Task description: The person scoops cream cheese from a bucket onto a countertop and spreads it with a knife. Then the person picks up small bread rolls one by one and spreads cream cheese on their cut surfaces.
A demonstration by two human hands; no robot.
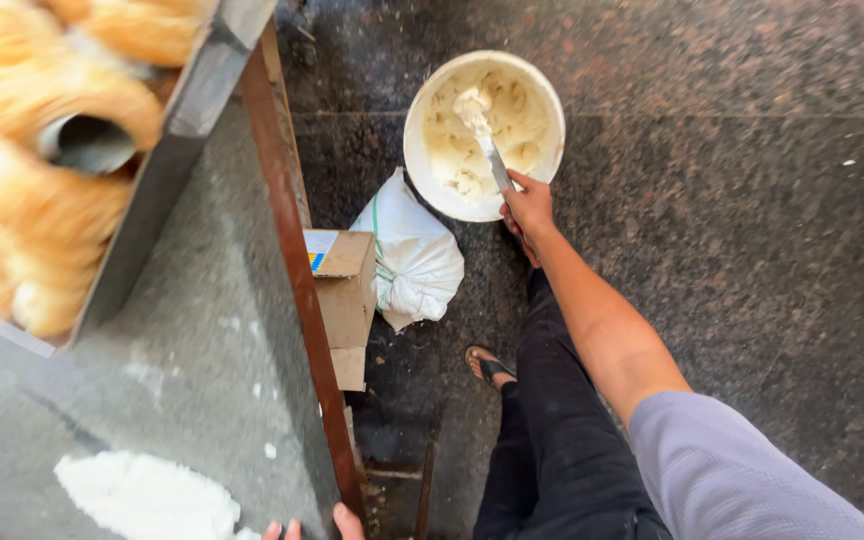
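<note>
White bucket [422,150] below right hand [527,208]

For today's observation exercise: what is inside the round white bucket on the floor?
The round white bucket holds pale, creamy lumps, with a metal scraper blade, held by the right hand, dug in. The bucket's bottom is covered.

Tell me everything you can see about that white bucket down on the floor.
The white bucket is round, looks like plastic, and stands upright and open on the dark speckled stone floor. It holds a pale, creamy, lumpy paste. A flat metal blade, loaded with paste at its tip, reaches over the near rim, held by the right hand. A tied white sack lies against the bucket's near left side.
</note>
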